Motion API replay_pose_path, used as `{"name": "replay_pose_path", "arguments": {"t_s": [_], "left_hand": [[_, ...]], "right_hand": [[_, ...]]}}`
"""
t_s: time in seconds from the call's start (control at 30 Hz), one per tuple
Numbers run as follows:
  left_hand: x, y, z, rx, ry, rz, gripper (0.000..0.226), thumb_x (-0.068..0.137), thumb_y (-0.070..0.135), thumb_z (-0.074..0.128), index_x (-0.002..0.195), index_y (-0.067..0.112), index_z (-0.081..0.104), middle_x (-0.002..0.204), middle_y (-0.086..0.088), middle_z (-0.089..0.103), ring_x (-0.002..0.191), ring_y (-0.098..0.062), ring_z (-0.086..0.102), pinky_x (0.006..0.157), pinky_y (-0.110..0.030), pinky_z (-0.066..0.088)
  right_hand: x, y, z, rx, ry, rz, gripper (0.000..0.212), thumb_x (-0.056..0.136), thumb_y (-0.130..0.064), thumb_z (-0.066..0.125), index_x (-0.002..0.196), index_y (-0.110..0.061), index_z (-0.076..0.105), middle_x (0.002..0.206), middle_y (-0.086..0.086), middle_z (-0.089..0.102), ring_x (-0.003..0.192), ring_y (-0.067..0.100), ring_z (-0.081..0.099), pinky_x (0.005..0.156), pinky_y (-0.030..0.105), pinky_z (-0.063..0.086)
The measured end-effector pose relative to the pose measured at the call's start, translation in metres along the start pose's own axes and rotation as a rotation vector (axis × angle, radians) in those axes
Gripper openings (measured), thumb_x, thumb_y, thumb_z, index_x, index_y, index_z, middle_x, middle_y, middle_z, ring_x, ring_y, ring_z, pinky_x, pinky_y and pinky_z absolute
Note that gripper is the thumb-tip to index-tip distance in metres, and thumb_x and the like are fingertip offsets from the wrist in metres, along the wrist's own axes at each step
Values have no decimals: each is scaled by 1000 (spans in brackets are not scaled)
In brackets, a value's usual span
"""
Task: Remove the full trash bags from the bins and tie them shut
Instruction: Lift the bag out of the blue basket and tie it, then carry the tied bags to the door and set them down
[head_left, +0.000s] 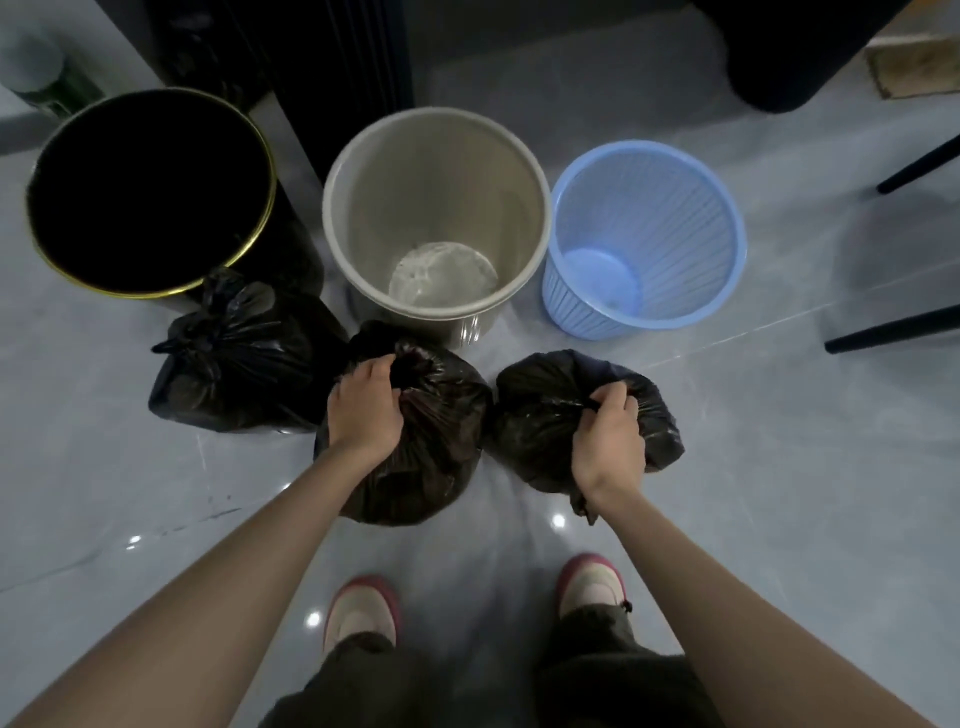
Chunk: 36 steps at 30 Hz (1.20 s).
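Note:
Three bins stand in a row on the floor: a black bin with a gold rim (52, 156), a grey bin (519, 156) and a blue slatted bin (717, 208), each without a bag. Three black trash bags lie in front of them. The left bag (244, 364) sits knotted by the black bin. My left hand (363, 405) grips the gathered top of the middle bag (441, 441). My right hand (608, 436) grips the gathered neck of the right bag (540, 405).
Grey glossy floor tiles (779, 493) surround the bins. Black chair legs (893, 327) reach in at the right. A dark cabinet (337, 52) stands behind the bins, and a green bottle (57, 88) at far left. My two shoes (363, 608) are below the bags.

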<state>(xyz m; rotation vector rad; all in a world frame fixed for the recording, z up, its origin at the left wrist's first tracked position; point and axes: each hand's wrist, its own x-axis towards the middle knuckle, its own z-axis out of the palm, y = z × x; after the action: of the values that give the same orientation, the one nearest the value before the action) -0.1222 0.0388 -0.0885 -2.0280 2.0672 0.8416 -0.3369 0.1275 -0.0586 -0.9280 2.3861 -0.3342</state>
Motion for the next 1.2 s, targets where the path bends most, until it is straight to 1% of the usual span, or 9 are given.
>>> {"name": "replay_pose_path", "arguments": {"t_s": [0.07,0.23,0.37,0.5,0.6,0.73,0.83,1.03,1.2], "left_hand": [[9,-1,3,101,-39,-7,45,97,21,42,141,20,34,144,-8,39,131,-30,37,110,-44,27],[27,-3,11,224,-21,22,41,89,13,52,129,15,39,133,-12,36,118,-35,39,95,-45,39],[31,-6,18,319,-88,41,44,85,9,57,124,12,38,129,-17,32,111,-37,40,91,-44,44],[27,-10,12,286,-71,154,38,85,8,54,120,10,38,122,-18,39,107,-35,42,86,-42,46],[12,-5,0,242,-82,209,38,88,8,52,123,9,37,120,-17,43,111,-33,42,88,-41,47],[-29,5,-24,147,-99,229,32,89,2,47,121,7,41,121,-16,46,113,-34,45,93,-43,46],[-63,16,-56,67,-56,210,30,89,-2,42,118,7,43,119,-15,48,114,-34,44,91,-42,43],[-121,35,-149,-40,51,218,25,92,1,43,115,8,48,110,-15,53,105,-34,50,86,-42,43],[-177,50,-234,-96,129,206,22,93,5,42,114,7,50,108,-16,55,101,-33,52,81,-39,41]], "right_hand": [[5,0,6,42,26,53,19,97,-16,40,114,-10,46,121,12,48,97,40,56,77,43,40],[19,9,26,133,43,174,21,96,-14,44,116,-8,48,124,13,49,102,37,55,80,39,38],[22,5,35,148,66,179,25,95,-14,45,118,-10,51,125,12,50,106,35,54,86,40,40],[17,-2,33,134,67,172,27,96,-15,44,120,-10,54,127,11,50,109,33,54,88,37,39],[5,-6,19,109,65,162,27,97,-14,43,121,-9,54,127,11,50,109,33,53,88,38,38],[-19,-21,-19,80,49,114,28,97,-14,43,122,-8,54,127,13,51,110,35,53,89,39,39],[-36,-38,-59,70,28,63,28,96,-14,44,121,-7,54,126,13,53,112,33,53,91,38,39],[-78,-88,-159,39,-16,9,29,94,-17,45,121,-13,55,123,11,59,113,32,53,90,35,40],[-120,-134,-242,58,-55,-92,28,92,-18,45,118,-15,55,119,9,62,110,29,56,81,31,37]]}}
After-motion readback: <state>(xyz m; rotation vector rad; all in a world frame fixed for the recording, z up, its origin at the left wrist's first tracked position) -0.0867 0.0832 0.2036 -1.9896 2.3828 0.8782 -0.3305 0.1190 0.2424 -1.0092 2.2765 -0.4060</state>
